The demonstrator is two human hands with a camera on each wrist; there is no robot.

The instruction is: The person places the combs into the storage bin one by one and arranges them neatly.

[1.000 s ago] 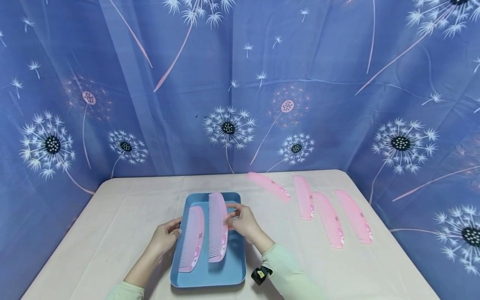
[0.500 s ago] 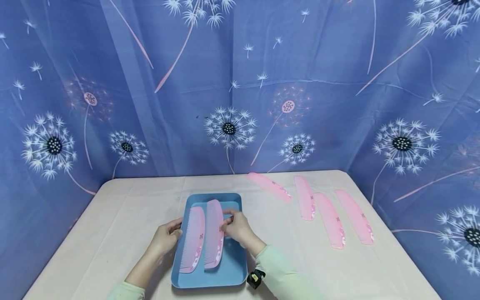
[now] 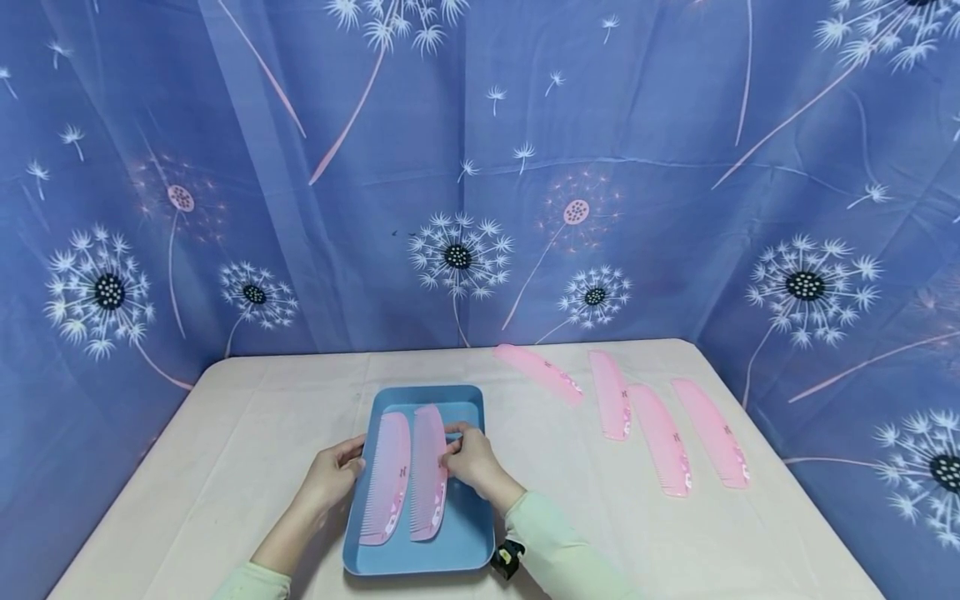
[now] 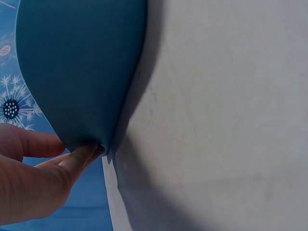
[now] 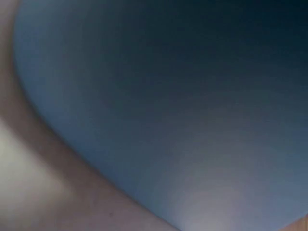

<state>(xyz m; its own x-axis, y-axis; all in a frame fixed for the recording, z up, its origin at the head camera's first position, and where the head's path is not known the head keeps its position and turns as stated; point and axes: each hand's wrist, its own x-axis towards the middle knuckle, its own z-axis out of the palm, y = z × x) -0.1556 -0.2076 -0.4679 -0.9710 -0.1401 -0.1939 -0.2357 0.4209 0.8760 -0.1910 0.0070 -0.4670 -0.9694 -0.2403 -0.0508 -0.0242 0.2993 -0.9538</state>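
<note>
A blue tray lies on the table, with two pink combs inside, side by side. My left hand grips the tray's left side; in the left wrist view its fingers pinch the blue edge. One comb lies along the left of the tray, teeth facing left. Just right of it is the other comb, whose curved back my right hand pinches between thumb and fingers. This comb is low over the tray floor, nearly parallel to the first. The right wrist view shows only the blurred tray.
Several more pink combs lie on the pale tablecloth to the right: one comb slanted at the back, and others such as the outermost comb further right. A blue dandelion-print curtain stands behind and beside the table.
My right hand has lowered its comb into the tray and shifted it slightly left, beside the first comb. The left hand keeps its place on the tray.
</note>
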